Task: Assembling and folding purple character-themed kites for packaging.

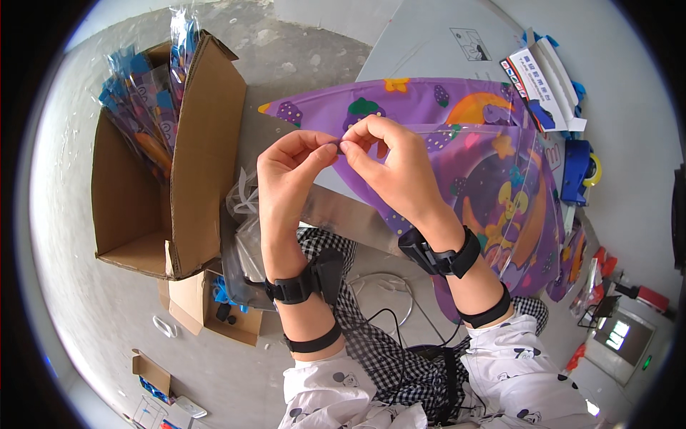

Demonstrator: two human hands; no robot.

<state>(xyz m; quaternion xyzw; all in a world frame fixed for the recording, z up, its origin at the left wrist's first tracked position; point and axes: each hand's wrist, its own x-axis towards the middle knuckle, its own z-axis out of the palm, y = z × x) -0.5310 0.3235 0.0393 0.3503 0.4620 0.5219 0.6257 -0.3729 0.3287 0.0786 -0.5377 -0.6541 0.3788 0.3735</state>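
Observation:
A purple kite (400, 107), printed with moons, stars and strawberries, lies spread over a white table on the right. My left hand (286, 171) and my right hand (400, 164) meet above its left part. Thumb and forefinger of each hand pinch a small purple bit, which looks like a corner of the kite; the fingers cover most of it. A second layer of the kite, partly see-through, passes under my right hand and drapes toward my lap. Black straps circle both wrists and forearms.
At left stands a tall open cardboard box (207, 143) with several wrapped packets (146, 107). A smaller carton (243, 325) sits below it. On the table's right side are a white tape box (543, 86) and a blue tape dispenser (575, 171). A grey machine (620, 336) is at lower right.

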